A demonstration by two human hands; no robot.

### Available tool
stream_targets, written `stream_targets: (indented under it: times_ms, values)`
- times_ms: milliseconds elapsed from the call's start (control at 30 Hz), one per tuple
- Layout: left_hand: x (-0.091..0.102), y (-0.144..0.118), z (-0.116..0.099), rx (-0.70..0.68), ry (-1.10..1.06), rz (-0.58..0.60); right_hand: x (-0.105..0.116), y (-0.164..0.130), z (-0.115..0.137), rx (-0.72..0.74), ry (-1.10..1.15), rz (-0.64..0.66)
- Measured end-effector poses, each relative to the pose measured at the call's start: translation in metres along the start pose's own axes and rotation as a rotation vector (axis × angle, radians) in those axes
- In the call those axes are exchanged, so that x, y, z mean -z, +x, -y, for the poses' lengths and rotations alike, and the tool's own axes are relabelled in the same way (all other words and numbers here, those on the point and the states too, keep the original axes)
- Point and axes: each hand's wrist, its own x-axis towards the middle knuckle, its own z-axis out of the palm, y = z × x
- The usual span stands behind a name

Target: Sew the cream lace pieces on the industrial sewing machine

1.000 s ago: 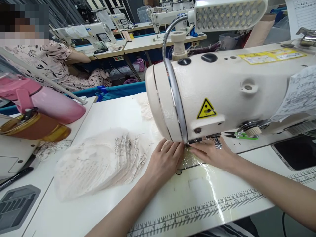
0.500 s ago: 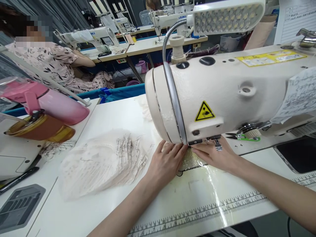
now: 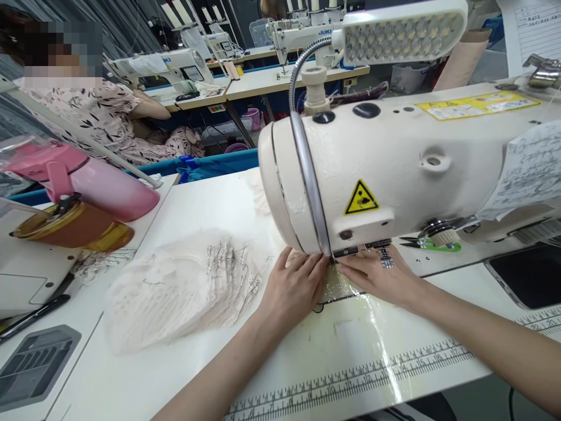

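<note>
Cream lace under the sewing machine (image 3: 394, 169)

You are pressing your left hand (image 3: 293, 286) and right hand (image 3: 377, 276) flat on the lace piece (image 3: 335, 283) beneath it, fingers together; a lace stack (image 3: 175, 292) is lying to its left.

A stack of pale lace pieces (image 3: 179, 295) is laid on the worktop (image 3: 205, 204). A pink flask (image 3: 94, 181) and an amber jar (image 3: 72, 228) are placed at the left, near a black pen (image 3: 33, 316). Green-handled snips (image 3: 432, 244) are seen at the right, just beside a printed ruler strip (image 3: 363, 371). A seated person in a patterned dress (image 3: 105, 120) is noted beyond, with further machines (image 3: 175, 61) behind.
</note>
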Motion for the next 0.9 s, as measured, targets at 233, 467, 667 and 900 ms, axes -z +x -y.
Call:
stream_targets:
  times_ms: [233,467,667,900]
  values:
    - [0.001,0.002,-0.002,0.015,0.038,0.022,0.013,0.006,0.005,0.113,-0.012,-0.050]
    - [0.001,0.003,-0.004,0.044,0.037,0.059,0.021,0.009,0.009,0.145,-0.073,-0.017]
    - [0.002,0.004,-0.005,0.066,0.032,0.053,0.019,0.008,0.008,0.172,-0.164,-0.035]
    - [-0.001,0.001,-0.005,0.078,0.025,0.045,0.016,0.004,-0.004,0.105,-0.132,-0.006]
